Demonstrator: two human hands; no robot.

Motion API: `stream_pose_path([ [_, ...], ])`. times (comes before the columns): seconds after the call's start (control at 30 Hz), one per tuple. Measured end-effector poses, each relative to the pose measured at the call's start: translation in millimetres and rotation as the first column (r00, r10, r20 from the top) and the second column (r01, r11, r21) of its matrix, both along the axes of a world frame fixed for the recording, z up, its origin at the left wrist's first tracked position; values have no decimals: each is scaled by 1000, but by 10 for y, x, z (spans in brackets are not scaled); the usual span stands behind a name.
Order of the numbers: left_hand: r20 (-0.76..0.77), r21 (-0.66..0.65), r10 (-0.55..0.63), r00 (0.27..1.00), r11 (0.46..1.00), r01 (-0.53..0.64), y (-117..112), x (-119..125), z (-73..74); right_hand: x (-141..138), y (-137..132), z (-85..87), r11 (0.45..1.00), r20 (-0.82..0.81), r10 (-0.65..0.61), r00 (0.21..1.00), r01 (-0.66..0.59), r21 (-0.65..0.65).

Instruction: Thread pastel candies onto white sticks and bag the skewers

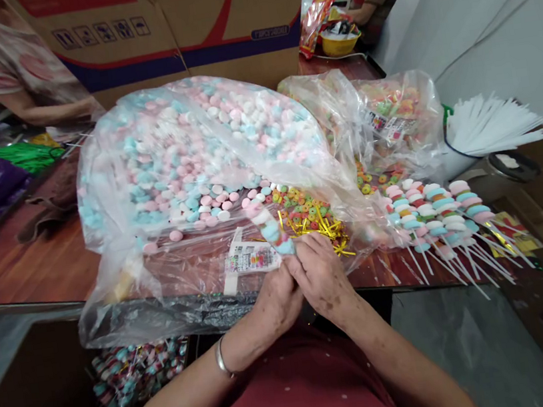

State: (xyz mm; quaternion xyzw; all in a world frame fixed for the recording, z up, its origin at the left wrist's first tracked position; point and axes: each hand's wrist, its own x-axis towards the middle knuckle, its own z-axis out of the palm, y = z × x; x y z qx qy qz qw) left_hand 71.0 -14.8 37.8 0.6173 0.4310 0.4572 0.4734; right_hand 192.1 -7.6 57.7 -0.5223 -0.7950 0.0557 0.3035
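My left hand (279, 300) and my right hand (323, 276) meet at the table's near edge, fingers closed round the lower end of a marshmallow skewer (269, 227) in clear wrap. The skewer carries pink, white and blue pieces and points up and away from me. Gold twist ties (318, 227) lie just beyond my right hand. A big clear bag of pink, blue and white marshmallows (185, 162) fills the table in front. A silver bangle sits on my left wrist.
Finished marshmallow skewers (435, 214) lie fanned at the right, with white sticks in a cup (488, 129) behind. A bag of coloured ring candy (381, 120) sits beyond. A cardboard box (176, 28) stands at the back. Other people work at the far left and far right.
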Motion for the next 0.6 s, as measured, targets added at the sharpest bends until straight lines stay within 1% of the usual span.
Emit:
stream_pose_path([
  [0.03,-79,40,-85,993,995,88,-33,-41,77,3,11,-20,999,33,-14,999,12,38],
  [0.07,-175,75,-181,968,978,196,-66,-99,177,9,18,-35,997,75,-18,997,12,79],
  [0.1,-269,108,-260,927,949,297,-98,-170,291,17,20,-44,993,126,-9,992,-5,115],
  [0.13,-349,95,-337,874,915,391,-122,-252,410,25,18,-47,988,178,15,984,-42,147],
  [0.17,-385,90,-363,849,900,426,-134,-338,526,29,11,-42,980,223,54,973,-95,175],
  [0.2,-398,114,-350,848,898,424,-130,-422,628,29,1,-31,968,259,103,960,-156,195],
  [0.23,-404,187,-252,879,918,349,-106,-499,711,24,-11,-15,953,289,150,945,-216,212],
  [0.27,-418,255,-150,896,927,275,-63,-566,771,15,-25,4,935,313,191,930,-269,230],
  [0.3,-431,279,-106,896,929,244,0,-621,808,4,-38,25,917,330,219,918,-309,251],
  [0.33,-443,259,-124,888,931,259,77,-663,824,-7,-49,46,899,343,241,908,-342,273],
  [0.37,-448,182,-216,868,928,325,162,-694,824,-17,-60,66,884,355,260,898,-369,288],
  [0.4,-420,68,-359,833,903,424,249,-716,812,-26,-71,85,870,362,278,890,-393,298],
  [0.43,-357,-68,-508,783,851,521,330,-730,790,-31,-81,101,859,365,301,881,-417,298],
  [0.47,-258,-192,-628,734,778,598,398,-737,760,-35,-93,112,851,366,325,872,-439,289],
  [0.5,-141,-289,-703,697,703,650,449,-739,724,-36,-107,118,846,365,349,863,-458,274],
  [0.53,-33,-364,-743,668,632,684,482,-737,683,-37,-122,118,844,363,367,856,-471,257],
  [0.57,51,-416,-759,649,574,705,495,-730,638,-36,-136,111,847,359,374,855,-472,245],
  [0.6,95,-451,-768,634,534,715,493,-722,590,-33,-149,97,854,361,370,856,-467,230],
])
